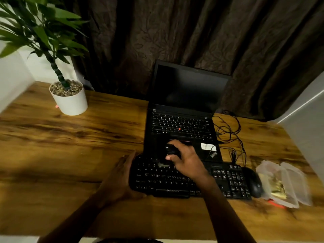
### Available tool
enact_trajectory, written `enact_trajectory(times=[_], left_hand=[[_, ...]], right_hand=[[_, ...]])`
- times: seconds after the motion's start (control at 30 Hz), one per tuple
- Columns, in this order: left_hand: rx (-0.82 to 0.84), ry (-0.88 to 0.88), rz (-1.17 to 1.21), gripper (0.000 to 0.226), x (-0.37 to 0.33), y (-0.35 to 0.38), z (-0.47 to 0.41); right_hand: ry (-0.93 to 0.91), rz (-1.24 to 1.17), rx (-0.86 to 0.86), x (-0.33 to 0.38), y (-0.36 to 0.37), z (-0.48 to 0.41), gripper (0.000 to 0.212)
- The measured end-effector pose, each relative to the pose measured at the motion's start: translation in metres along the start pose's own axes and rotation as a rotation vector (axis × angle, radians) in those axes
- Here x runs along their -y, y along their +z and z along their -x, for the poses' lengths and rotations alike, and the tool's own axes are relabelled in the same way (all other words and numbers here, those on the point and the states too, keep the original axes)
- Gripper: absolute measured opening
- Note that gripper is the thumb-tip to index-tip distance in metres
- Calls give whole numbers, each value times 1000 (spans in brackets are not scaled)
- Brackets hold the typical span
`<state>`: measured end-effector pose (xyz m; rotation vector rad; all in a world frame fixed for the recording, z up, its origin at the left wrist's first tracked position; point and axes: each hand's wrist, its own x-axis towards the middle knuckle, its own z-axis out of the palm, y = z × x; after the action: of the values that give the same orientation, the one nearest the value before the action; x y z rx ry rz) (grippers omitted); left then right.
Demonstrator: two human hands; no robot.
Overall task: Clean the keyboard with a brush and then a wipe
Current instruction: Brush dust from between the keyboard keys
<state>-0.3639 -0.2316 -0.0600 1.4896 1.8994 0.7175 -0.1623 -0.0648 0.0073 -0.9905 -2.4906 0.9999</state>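
A black external keyboard (228, 179) lies on the wooden desk (70, 141) in front of an open laptop. My right hand (185, 160) grips a dark brush (171, 150) over the keyboard's upper left rows; pale bristles (163, 164) touch the keys. My left hand (121, 178) holds the keyboard's left end, its thumb curled under the near corner. The brush is blurred and partly hidden by my fingers. I see no wipe that I can tell apart.
A black laptop (182, 123) stands open behind the keyboard. A black mouse (254, 183) and clear plastic packets (284, 181) lie to the right, with tangled cables (229, 130) behind. A white potted plant (70, 97) stands at the back left.
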Motion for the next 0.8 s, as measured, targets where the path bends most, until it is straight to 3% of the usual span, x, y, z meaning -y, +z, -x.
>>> enact_trajectory(times=[0.2, 0.37, 0.47, 0.6, 0.8], left_hand=[[-5, 9, 5, 155, 3, 2, 0], [-3, 64, -8, 153, 0, -1, -1], [-35, 115, -48, 140, -1, 0, -1], [-78, 134, -64, 140, 0, 0, -1], [-39, 133, -54, 145, 6, 2, -2]], right_hand=[[114, 175, 13, -27, -17, 9, 40], [12, 139, 24, 2, 15, -4, 34], [-38, 40, -10, 19, 32, -9, 28], [-84, -89, -76, 31, 46, -11, 24], [12, 13, -34, 12, 15, -4, 29]])
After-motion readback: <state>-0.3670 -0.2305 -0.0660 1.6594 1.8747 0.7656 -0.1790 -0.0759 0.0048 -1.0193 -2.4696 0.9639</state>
